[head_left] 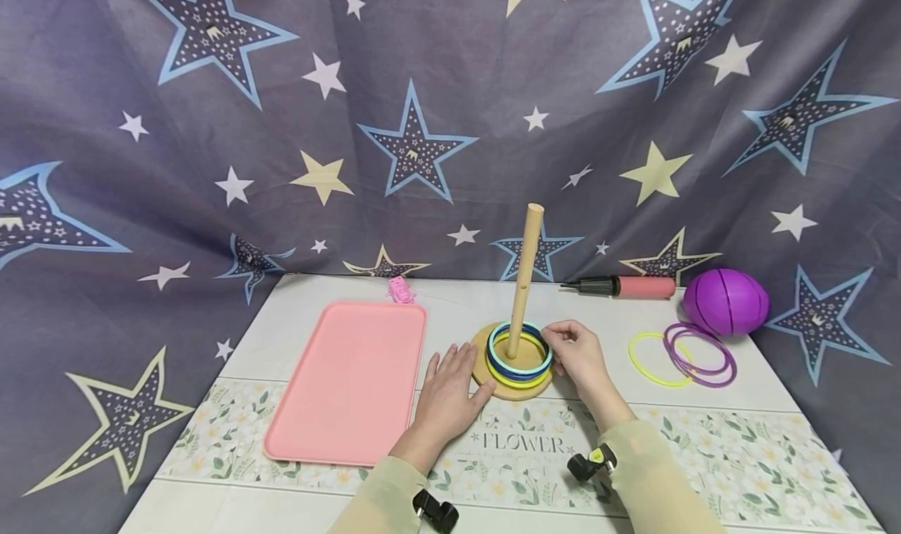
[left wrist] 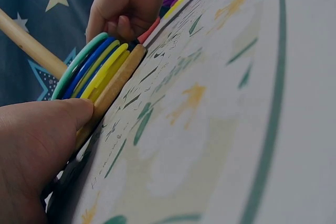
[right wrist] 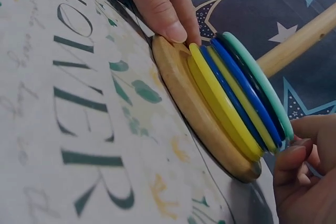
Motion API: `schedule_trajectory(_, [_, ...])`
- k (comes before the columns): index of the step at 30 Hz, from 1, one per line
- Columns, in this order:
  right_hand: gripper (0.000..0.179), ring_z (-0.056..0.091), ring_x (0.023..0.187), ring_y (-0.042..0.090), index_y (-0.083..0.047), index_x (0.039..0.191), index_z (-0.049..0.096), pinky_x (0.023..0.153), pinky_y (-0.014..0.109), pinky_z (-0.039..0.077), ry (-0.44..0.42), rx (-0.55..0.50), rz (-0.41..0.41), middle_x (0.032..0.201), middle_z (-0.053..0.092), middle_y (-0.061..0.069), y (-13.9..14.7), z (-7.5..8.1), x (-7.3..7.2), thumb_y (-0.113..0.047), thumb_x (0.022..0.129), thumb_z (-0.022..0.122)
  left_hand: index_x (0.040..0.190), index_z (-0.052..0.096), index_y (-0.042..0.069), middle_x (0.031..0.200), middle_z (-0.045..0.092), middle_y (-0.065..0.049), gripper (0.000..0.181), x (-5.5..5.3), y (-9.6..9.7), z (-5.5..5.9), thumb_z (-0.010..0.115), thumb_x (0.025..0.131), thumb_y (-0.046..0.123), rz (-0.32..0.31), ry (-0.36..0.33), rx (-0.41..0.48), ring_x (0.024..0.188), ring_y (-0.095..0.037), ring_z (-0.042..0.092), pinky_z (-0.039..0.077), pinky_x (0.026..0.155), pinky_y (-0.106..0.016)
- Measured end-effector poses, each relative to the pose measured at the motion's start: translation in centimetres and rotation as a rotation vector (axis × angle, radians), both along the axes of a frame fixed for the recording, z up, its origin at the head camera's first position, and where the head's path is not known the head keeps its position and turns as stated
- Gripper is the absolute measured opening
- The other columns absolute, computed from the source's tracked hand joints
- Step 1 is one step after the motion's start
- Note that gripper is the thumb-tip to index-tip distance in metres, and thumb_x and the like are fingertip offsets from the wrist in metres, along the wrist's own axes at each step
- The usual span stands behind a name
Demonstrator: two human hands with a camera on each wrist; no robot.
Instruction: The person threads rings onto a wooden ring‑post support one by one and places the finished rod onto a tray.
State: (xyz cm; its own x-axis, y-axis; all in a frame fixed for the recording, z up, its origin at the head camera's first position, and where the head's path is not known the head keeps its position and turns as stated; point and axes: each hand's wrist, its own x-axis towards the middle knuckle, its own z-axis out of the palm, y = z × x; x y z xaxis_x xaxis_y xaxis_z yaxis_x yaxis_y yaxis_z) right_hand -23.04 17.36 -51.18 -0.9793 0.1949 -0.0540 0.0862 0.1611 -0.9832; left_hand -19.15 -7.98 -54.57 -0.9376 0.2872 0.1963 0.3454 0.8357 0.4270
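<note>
Note left hand (head_left: 445,393) with fingers straight, thumb to edge of wooden base (right wrist: 185,98) at 8 o'clock; note right hand (head_left: 577,358) with fingers curled, pinching teal ring (right wrist: 264,81) at 2 o'clock, atop stacked rings (right wrist: 223,111) around wooden peg (head_left: 524,276); judge light, smooth, probably stiff plastic, slightly slippery, hardly fragile; grip by outer rim; see loose purple rings (head_left: 734,367) at 3 o'clock, pink tray (head_left: 352,378) at 9.

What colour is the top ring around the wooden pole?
The top ring is pale turquoise green; it shows best in the right wrist view.
</note>
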Motion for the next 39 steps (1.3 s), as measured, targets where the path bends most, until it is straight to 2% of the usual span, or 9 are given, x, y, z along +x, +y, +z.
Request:
schedule_trajectory(11, [0.032, 0.053, 0.062, 0.009, 0.0, 0.129, 0.071, 0.051, 0.022, 0.049, -0.011, -0.006, -0.055, 0.101, 0.061, 0.003, 3.0, 0.5, 1.0, -0.024, 0.107, 0.075, 0.168, 0.045, 0.004, 0.173, 0.042, -0.016, 0.077, 0.0, -0.1, -0.1, 0.064, 0.11, 0.051, -0.004, -0.002, -0.002, 0.164, -0.037, 0.032, 0.013, 0.135, -0.06])
schedule_trajectory(23, [0.042, 0.054, 0.061, 0.004, 0.005, 0.142, 0.066, 0.051, 0.021, 0.051, 0.013, 0.028, -0.18, 0.107, 0.062, -0.001, 8.5, 1.1, 2.2, -0.02, 0.108, 0.074, 0.168, 0.045, 0.003, 0.174, 0.042, -0.016, 0.078, 0.0, -0.2, -0.2, 0.064, 0.11, 0.052, -0.005, -0.001, -0.006, 0.164, -0.037, 0.032, 0.013, 0.135, -0.06])
schedule_trajectory(31, [0.047, 0.056, 0.066, 0.005, 0.002, 0.152, 0.06, 0.054, 0.021, 0.055, -0.039, 0.066, -0.238, 0.114, 0.064, -0.005, 12.8, 1.0, 3.6, -0.02, 0.111, 0.069, 0.169, 0.044, 0.005, 0.174, 0.041, -0.016, 0.078, 0.0, -0.1, 0.1, 0.063, 0.11, 0.052, -0.006, -0.018, -0.002, 0.165, -0.036, 0.031, 0.011, 0.135, -0.059])
schedule_trajectory(39, [0.052, 0.06, 0.066, 0.005, 0.001, 0.154, 0.06, 0.053, 0.023, 0.057, -0.069, 0.094, -0.299, 0.103, 0.065, -0.019, 16.1, 0.2, 4.7, -0.02, 0.109, 0.072, 0.17, 0.041, 0.005, 0.175, 0.039, -0.015, 0.081, -0.1, 0.0, 0.1, 0.062, 0.11, 0.055, -0.002, -0.029, -0.008, 0.165, -0.035, 0.029, 0.01, 0.136, -0.058])
